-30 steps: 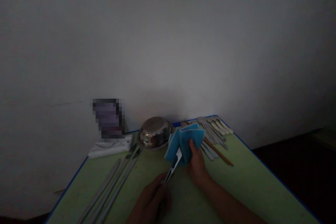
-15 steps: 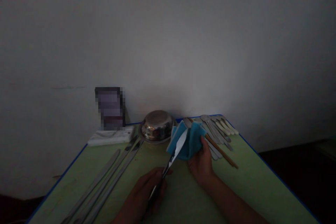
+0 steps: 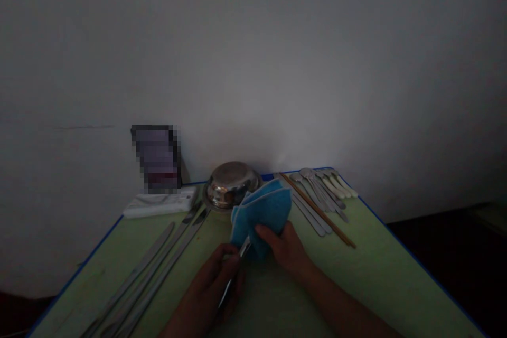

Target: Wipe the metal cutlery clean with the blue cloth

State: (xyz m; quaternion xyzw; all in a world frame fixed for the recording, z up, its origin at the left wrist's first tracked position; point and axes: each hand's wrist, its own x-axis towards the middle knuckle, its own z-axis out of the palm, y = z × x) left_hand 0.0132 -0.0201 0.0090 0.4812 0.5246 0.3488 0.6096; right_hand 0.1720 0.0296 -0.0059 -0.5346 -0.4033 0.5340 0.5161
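Observation:
My left hand (image 3: 212,288) is closed round the handle of a metal table knife (image 3: 233,274) low in the middle of the view. The knife's blade goes up into a folded blue cloth (image 3: 261,215), which covers most of it. My right hand (image 3: 283,245) grips that cloth from the right and below, fingers pinched on the fold around the blade. Both hands hover over the green table (image 3: 376,280), just in front of an upturned steel bowl (image 3: 229,186).
Several long metal utensils (image 3: 158,264) lie in a row at the left. More spoons and knives (image 3: 322,193) and a brown chopstick (image 3: 322,214) lie at the back right. A white folded cloth (image 3: 158,205) and a blurred-out box stand by the wall. The table's blue edge runs along the right.
The cloth has slid down the blade towards my left hand, so the bare blade seen half a second ago is now covered. Both hands shifted slightly left.

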